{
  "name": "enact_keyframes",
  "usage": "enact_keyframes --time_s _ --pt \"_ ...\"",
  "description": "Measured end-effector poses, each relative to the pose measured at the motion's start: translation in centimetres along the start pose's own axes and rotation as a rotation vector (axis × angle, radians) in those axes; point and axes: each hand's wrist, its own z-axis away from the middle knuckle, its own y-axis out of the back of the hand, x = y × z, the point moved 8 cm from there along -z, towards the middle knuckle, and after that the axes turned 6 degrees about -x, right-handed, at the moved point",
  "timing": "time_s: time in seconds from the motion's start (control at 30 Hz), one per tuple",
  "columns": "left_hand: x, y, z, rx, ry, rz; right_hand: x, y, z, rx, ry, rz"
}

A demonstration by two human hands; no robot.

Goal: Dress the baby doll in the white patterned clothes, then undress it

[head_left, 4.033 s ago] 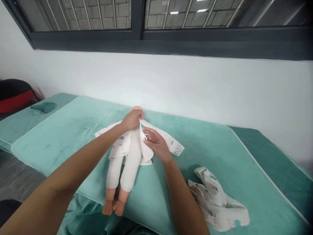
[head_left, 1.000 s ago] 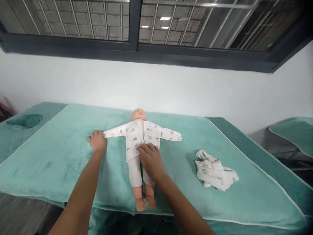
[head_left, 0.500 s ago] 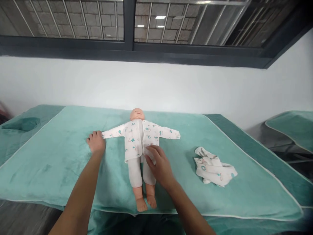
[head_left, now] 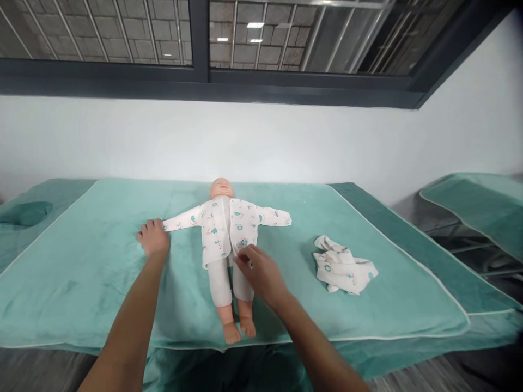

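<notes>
A baby doll lies on its back on the bed, head toward the wall, bare feet toward me. It wears a white printed baby shirt, parted down the front, over white trousers. Both sleeves stretch out sideways. My left hand rests on the bed at the cuff of the left-hand sleeve, fingers spread and touching its end. At the lower front edge of the shirt, my right hand is closed in a pinch on the hem. Its fingers cover part of the doll's upper leg.
A crumpled printed white garment lies to the right of the doll. The bed has a light green cover that hangs over the near edge. Behind it stand a white wall and a dark window frame. Another green-covered surface is at the right.
My right hand has closed its fingers on the shirt's hem. The left hand stays at the cuff. The whole view has shifted slightly.
</notes>
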Motion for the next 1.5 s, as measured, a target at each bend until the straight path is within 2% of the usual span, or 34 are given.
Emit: enact_keyframes --time_s 0.1,0.2,0.27,0.33,0.4,0.5,0.6,0.67,0.77,0.87,0.93,1.0,1.07,1.2,1.3,1.37,1.5 --pt "0.0 -0.2 -0.1 -0.002 -0.005 0.041 1.5 1.4 -2.5 0.043 -0.040 -0.153" --pt "-0.1 -0.3 -0.2 0.005 -0.020 0.073 2.9 1.6 -7.3 0.068 -0.090 -0.116" --pt "-0.2 -0.4 -0.2 0.014 -0.027 0.095 4.2 0.7 -10.9 0.002 -0.241 0.011" --pt "-0.3 -0.4 -0.1 0.017 -0.034 0.119 4.9 -0.8 -14.1 -0.132 -0.348 0.121" --pt "-0.5 -0.5 0.0 0.016 -0.032 0.145 4.6 -1.8 -16.6 -0.219 -0.342 0.179" --pt "-0.9 -0.4 0.0 0.029 -0.013 0.190 3.5 -2.5 -18.3 -0.246 -0.261 0.181" --pt "-1.2 -0.1 -0.1 0.050 -0.016 0.253 3.2 -2.3 -17.3 -0.202 -0.182 0.084" --pt "-1.1 0.3 0.0 0.073 -0.052 0.289 4.0 -1.6 -15.3 -0.115 -0.159 -0.102" --pt "0.0 1.4 0.8 0.139 -0.169 0.301 7.1 -0.2 -11.3 0.084 -0.186 -0.378" --pt "1.9 2.1 2.4 0.135 -0.325 0.306 10.7 0.6 -7.6 0.222 -0.262 -0.408" --pt "3.4 2.0 3.7 0.051 -0.401 0.367 12.5 -0.2 -6.3 0.167 -0.342 -0.342" --pt "4.8 1.7 5.0 -0.064 -0.405 0.499 13.3 -1.6 -5.8 0.048 -0.391 -0.284" --pt "5.9 1.4 6.1 -0.179 -0.342 0.692 13.2 -2.8 -5.7 -0.030 -0.390 -0.265" --pt "8.9 0.6 8.0 -0.459 -0.210 1.112 12.6 -4.0 -6.1 -0.041 -0.403 -0.278" --pt "11.2 0.4 8.9 -0.631 -0.183 1.318 12.6 -4.8 -6.7 -0.073 -0.427 -0.336" --pt "12.2 0.6 8.7 -0.650 -0.171 1.390 12.7 -4.9 -7.6 -0.083 -0.423 -0.391" --pt "13.5 1.3 7.1 -0.604 -0.162 1.390 13.3 -3.9 -9.9 -0.082 -0.407 -0.504"
